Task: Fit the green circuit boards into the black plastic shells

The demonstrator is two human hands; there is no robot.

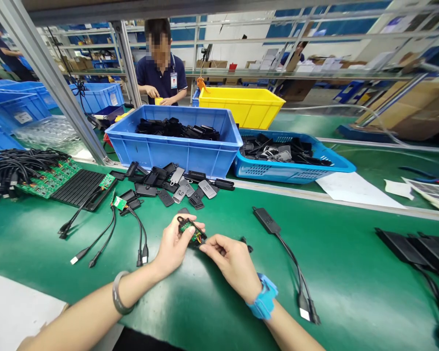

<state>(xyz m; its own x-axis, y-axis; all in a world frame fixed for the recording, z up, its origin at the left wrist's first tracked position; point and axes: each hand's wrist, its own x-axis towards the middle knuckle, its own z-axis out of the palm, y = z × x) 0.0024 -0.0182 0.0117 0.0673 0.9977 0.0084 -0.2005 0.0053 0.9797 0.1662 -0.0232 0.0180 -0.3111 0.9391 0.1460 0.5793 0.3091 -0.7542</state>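
My left hand (175, 243) is closed around a black plastic casing (182, 221) with a green circuit board (192, 233) seated inside it. The thumb presses on the board, where coloured wires show. At the casing's near end, my right hand (229, 258) pinches with thumb and forefinger; cables partly hidden behind it show beyond the knuckles. Left of my hands, loose green boards with black cables (120, 203) lie on the bench. A closed black casing with two cables (267, 220) rests to the right. Beyond my hands is a pile of black and grey casing parts (179, 187).
A blue bin (168, 151) and a blue basket (285, 170) of casing parts stand at the back, before a yellow bin (241, 105). Cabled boards lie on a ribbed black tray (80, 187) at left. Finished-looking casings (406, 246) lie far right. A co-worker (163, 73) stands opposite.
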